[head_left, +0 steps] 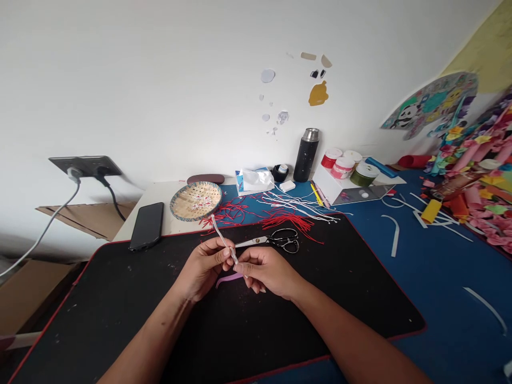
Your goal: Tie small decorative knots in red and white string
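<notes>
Over the black mat [296,314], my left hand [210,264] pinches a thin white cord [218,228] between thumb and fingers. One end of the cord sticks up and away from me, toward the basket. My right hand [266,269] grips the same cord a little lower, close beside the left. Fingers hide part of the cord there. Just beyond the hands lie black-handled scissors [282,240], blades pointing left. A purple strip [229,279] lies on the mat beneath the hands, partly covered by them.
A woven basket [195,214] with small red-and-white pieces stands at the back left, near a phone [147,225]. Red cords [286,220] and white cords [304,205] lie behind the scissors. A black flask [306,154], a tissue box [254,183] and paint jars [343,167] line the wall.
</notes>
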`<action>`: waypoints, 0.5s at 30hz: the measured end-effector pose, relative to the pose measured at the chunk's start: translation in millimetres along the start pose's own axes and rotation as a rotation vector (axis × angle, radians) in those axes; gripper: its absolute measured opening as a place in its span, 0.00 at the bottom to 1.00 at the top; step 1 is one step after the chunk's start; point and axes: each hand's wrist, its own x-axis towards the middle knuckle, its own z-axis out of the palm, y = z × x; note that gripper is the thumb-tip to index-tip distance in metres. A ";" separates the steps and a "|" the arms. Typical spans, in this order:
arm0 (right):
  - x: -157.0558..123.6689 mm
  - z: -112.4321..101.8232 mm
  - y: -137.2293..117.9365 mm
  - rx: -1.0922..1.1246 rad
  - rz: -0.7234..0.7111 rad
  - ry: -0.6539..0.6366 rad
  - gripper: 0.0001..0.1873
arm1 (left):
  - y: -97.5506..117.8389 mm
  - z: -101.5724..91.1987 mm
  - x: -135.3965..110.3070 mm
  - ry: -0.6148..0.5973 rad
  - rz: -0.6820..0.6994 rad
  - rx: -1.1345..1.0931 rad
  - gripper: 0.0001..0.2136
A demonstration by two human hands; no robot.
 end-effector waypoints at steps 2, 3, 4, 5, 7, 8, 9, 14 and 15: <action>-0.3 -0.3 -0.8 -0.013 0.003 -0.001 0.22 | -0.6 -1.3 0.7 0.006 -0.004 0.000 0.14; -0.4 -0.5 -1.0 -0.019 0.003 -0.006 0.22 | -0.8 -1.9 0.9 0.008 -0.006 -0.001 0.14; -0.4 -0.7 -1.0 -0.022 0.001 -0.009 0.22 | -1.1 -2.3 1.1 0.008 -0.008 -0.003 0.14; -0.4 -1.0 -0.9 -0.023 0.000 -0.012 0.22 | -1.3 -2.6 1.2 0.007 -0.010 -0.004 0.14; -0.4 -1.2 -0.3 -0.020 -0.001 -0.016 0.22 | -1.6 -2.9 1.1 0.006 -0.013 -0.007 0.14; -0.3 -1.3 0.1 -0.018 -0.001 -0.016 0.22 | -1.7 -2.9 1.0 0.006 -0.017 -0.008 0.14; -0.3 -1.3 0.5 -0.016 -0.001 -0.016 0.22 | -1.7 -3.0 0.9 0.006 -0.022 -0.007 0.15; 0.7 -1.3 3.1 -0.036 -0.007 -0.005 0.19 | -0.7 -4.5 1.5 -0.007 -0.045 0.005 0.15; 1.0 -1.4 3.6 -0.044 -0.012 0.002 0.18 | -0.3 -5.1 1.9 -0.011 -0.046 0.014 0.15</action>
